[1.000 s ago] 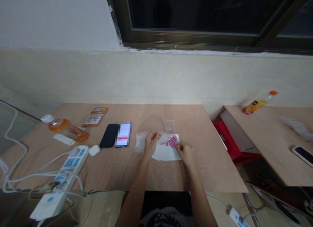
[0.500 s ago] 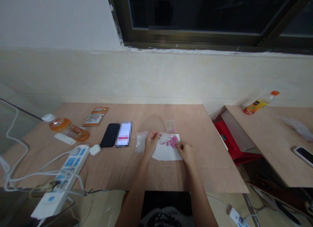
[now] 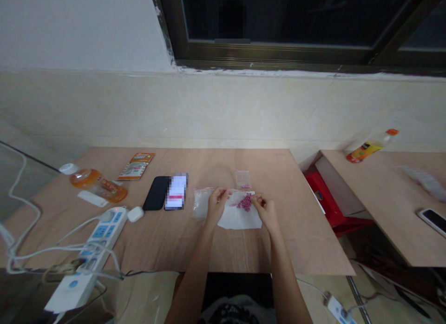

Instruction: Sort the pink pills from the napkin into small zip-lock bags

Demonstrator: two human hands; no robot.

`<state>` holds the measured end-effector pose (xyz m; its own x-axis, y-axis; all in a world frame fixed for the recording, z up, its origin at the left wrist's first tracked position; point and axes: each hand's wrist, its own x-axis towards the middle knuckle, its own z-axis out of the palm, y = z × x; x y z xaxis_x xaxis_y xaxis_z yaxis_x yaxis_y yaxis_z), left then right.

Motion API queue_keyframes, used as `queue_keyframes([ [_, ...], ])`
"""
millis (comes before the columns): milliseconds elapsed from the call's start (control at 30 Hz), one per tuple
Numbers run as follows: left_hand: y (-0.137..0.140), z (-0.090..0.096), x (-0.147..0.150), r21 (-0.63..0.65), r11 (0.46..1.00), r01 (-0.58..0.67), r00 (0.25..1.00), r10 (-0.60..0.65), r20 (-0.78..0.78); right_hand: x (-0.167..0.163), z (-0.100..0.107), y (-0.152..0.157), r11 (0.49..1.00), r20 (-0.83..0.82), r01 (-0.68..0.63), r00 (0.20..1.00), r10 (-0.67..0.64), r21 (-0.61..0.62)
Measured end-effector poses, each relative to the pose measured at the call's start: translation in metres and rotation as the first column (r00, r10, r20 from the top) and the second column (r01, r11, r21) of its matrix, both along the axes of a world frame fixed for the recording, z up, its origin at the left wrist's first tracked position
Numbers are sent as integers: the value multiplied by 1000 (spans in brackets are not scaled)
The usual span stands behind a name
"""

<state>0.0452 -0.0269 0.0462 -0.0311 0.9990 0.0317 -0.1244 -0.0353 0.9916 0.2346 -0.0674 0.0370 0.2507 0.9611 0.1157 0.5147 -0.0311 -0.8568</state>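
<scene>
Beads (image 3: 245, 202), small and pink, lie heaped on white paper (image 3: 237, 221), right of centre on the surface (image 3: 310, 249). I have both forearms reaching in over the near edge, angled slightly toward each other. My left hand (image 3: 217, 204) is at the paper's left side, fingers bent and pointing right; my right hand (image 3: 266, 211) is at its right side, thumb and forefinger toward the heap. On each hand the tips look close together, but from here I cannot tell whether they meet or pinch anything.

Just left of my left hand lies a clear bag (image 3: 200, 205); a clear packet (image 3: 243, 177) sits beyond the paper, toward the far edge. Farther left I have two phones (image 3: 155, 194) side by side, a pouch (image 3: 136, 166) near the far edge, an orange bottle (image 3: 97, 184) on its side and a power strip (image 3: 99, 235) by the near left corner. Past the far edge stands a pale wall (image 3: 223, 112) under a dark window (image 3: 296, 22); off the right edge is a second desk (image 3: 390, 212).
</scene>
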Motion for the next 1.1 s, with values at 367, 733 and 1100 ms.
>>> queue_keyframes([
  [367,-4,11,7,-11,1000,24,999,-24,24,-32,45,16,990,-58,-73,995,80,122],
  [733,-5,12,5,-17,1000,15,1000,-15,22,-29,45,10,983,36,-97,995,93,153],
  [1100,1,-5,-5,-47,991,-126,987,130,96,-1,-15,-21,997,320,-26,946,49,-76],
])
